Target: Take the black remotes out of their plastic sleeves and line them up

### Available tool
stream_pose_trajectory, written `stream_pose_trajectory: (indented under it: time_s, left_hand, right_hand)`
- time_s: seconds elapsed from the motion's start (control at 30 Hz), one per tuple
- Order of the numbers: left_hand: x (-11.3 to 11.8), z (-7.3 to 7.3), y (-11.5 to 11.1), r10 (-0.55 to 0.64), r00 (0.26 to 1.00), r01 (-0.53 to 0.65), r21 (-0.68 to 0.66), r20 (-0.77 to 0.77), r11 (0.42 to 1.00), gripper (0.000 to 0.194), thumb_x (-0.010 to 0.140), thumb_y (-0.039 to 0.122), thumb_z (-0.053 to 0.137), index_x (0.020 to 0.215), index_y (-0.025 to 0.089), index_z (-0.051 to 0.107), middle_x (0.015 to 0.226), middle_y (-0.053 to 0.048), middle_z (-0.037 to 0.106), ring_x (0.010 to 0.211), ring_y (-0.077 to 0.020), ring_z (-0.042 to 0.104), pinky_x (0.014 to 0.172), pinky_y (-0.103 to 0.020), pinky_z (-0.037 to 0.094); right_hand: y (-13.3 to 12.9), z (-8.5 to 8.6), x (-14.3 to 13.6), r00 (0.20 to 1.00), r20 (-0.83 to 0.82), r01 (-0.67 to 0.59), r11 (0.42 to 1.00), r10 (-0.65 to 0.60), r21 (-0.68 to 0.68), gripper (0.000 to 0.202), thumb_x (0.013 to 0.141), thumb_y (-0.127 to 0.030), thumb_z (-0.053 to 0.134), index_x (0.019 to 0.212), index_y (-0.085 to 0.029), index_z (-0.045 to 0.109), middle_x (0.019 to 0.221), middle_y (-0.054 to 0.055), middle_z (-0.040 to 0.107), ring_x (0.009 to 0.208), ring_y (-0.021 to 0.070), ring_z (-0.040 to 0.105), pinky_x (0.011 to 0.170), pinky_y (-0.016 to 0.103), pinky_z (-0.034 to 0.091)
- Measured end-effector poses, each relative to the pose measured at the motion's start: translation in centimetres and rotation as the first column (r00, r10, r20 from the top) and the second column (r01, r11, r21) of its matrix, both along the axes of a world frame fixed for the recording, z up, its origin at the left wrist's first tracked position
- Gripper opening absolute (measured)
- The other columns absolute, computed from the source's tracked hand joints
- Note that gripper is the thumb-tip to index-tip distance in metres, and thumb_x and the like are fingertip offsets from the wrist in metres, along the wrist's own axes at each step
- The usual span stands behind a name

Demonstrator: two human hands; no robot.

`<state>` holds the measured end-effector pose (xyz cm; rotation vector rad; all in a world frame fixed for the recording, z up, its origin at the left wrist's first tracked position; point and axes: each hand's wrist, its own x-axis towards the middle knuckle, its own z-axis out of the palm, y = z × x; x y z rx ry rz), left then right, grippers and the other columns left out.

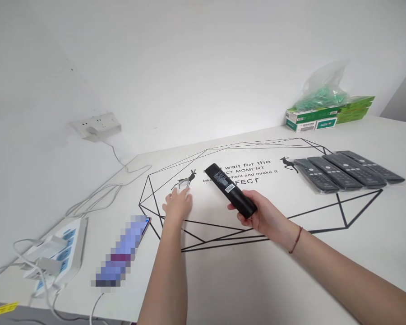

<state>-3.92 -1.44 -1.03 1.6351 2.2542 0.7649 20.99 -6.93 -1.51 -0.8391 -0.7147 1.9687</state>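
My right hand [257, 211] is closed around the lower end of a black remote control [232, 192]. The remote is tilted, its back with printed text and a white barcode label facing me. Over the tabletop's left half, my left hand [178, 204] reaches down with bent fingers spread apart, beside a printed deer [186, 179]. Part of that deer looks greyed, and I cannot make out whether a thin clear film lies there. Several more remotes in clear plastic sleeves [345, 171] lie side by side on the right.
On the white table [223, 289], a phone with a blurred screen [122, 255] and a power strip [69, 253] with plugs and cables lie left. A wall socket [99, 126] is above. Green-and-white boxes [311, 118] topped by a plastic bag [325, 88] stand at back right.
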Motion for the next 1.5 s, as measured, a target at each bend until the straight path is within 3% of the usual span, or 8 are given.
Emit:
stream_pose_trajectory:
  time_s: [0.17, 0.33, 0.43, 0.67, 0.9, 1.03, 1.33, 1.5]
  left_hand:
    - [4.7, 0.9, -0.6, -0.328, 0.908, 0.276, 0.217, 0.262, 0.936, 0.035, 0.089, 0.043, 0.042, 0.108, 0.026, 0.066, 0.124, -0.008, 0.062, 0.120, -0.0251, 0.051, 0.105, -0.040, 0.035]
    - [10.0, 0.6, -2.7, -0.434, 0.377, 0.405, 0.276, 0.818, 0.872, 0.046, 0.087, 0.056, 0.044, 0.103, 0.018, 0.065, 0.101, -0.013, 0.069, 0.094, -0.0258, 0.065, 0.087, -0.041, 0.049]
    - [10.9, 0.2, -3.3, -0.344, 0.216, 0.351, 0.256, 0.914, 0.901, 0.043, 0.086, 0.056, 0.047, 0.108, 0.022, 0.064, 0.113, -0.011, 0.067, 0.100, -0.0262, 0.064, 0.087, -0.040, 0.050]
    - [10.9, 0.0, -3.2, -0.318, 0.122, 0.390, 0.249, 0.940, 0.887, 0.045, 0.087, 0.051, 0.050, 0.112, 0.017, 0.064, 0.122, -0.013, 0.063, 0.110, -0.0282, 0.060, 0.095, -0.040, 0.046]
    - [10.4, 0.2, -2.9, -0.299, 0.129, 0.403, 0.225, 0.946, 0.887, 0.052, 0.089, 0.052, 0.043, 0.118, 0.013, 0.060, 0.110, -0.014, 0.067, 0.076, -0.0205, 0.064, 0.055, -0.029, 0.048]
    - [10.3, 0.5, -2.9, -0.302, 0.173, 0.395, 0.215, 0.938, 0.893, 0.051, 0.089, 0.051, 0.040, 0.116, 0.014, 0.062, 0.104, -0.013, 0.067, 0.075, -0.0196, 0.062, 0.039, -0.023, 0.037]
    - [11.0, 0.5, -3.4, -0.339, 0.181, 0.384, 0.251, 0.923, 0.888, 0.041, 0.086, 0.049, 0.051, 0.115, 0.020, 0.056, 0.102, -0.009, 0.064, 0.076, -0.0161, 0.061, 0.054, -0.024, 0.046]
    - [11.2, -0.1, -3.5, -0.316, 0.289, 0.331, 0.215, 0.903, 0.919, 0.037, 0.083, 0.051, 0.055, 0.106, 0.022, 0.056, 0.113, -0.008, 0.061, 0.098, -0.0179, 0.061, 0.082, -0.030, 0.049]
  right_hand:
    - [0.0, -0.3, -0.3, 1.000, 0.020, 0.009, 1.000, -0.008, -0.013, 0.029, 0.084, -0.044, 0.056, 0.097, -0.019, 0.062, 0.090, 0.009, 0.070, 0.052, 0.0104, 0.052, 0.048, 0.024, 0.038]
    - [0.2, -0.4, -0.4, 0.977, 0.171, 0.072, 0.956, -0.125, 0.285, 0.033, 0.086, -0.046, 0.053, 0.107, -0.023, 0.064, 0.100, 0.006, 0.063, 0.068, 0.0137, 0.053, 0.056, 0.026, 0.040]
    - [0.1, -0.5, -0.6, 0.869, 0.376, 0.089, 0.849, -0.321, 0.520, 0.033, 0.084, -0.040, 0.056, 0.114, -0.028, 0.062, 0.116, 0.004, 0.058, 0.091, 0.0197, 0.054, 0.071, 0.031, 0.044]
    - [-0.1, -0.9, -0.9, 0.716, 0.522, 0.101, 0.808, -0.464, 0.580, 0.048, 0.066, -0.024, 0.071, 0.109, -0.022, 0.049, 0.094, 0.003, 0.057, 0.081, 0.0200, 0.056, 0.072, 0.035, 0.045]
    - [0.2, -0.6, -0.6, 0.965, 0.249, -0.003, 0.948, -0.080, 0.318, 0.041, 0.073, -0.043, 0.071, 0.099, -0.021, 0.049, 0.085, 0.003, 0.061, 0.069, 0.0176, 0.061, 0.055, 0.028, 0.046]
    - [0.1, -1.0, -0.7, 0.996, 0.072, -0.077, 0.957, 0.059, 0.279, 0.037, 0.078, -0.047, 0.067, 0.098, -0.018, 0.056, 0.093, 0.006, 0.059, 0.077, 0.0181, 0.064, 0.057, 0.026, 0.046]
    - [0.2, -1.5, -1.2, 0.909, 0.378, -0.024, 0.885, -0.174, 0.466, 0.038, 0.083, -0.053, 0.056, 0.096, -0.017, 0.053, 0.087, 0.006, 0.060, 0.071, 0.0166, 0.060, 0.055, 0.028, 0.046]
    - [-0.1, -1.6, -1.1, 0.775, 0.497, 0.017, 0.799, -0.391, 0.601, 0.026, 0.081, -0.042, 0.061, 0.097, -0.022, 0.053, 0.087, 0.001, 0.060, 0.075, 0.0162, 0.055, 0.064, 0.030, 0.043]
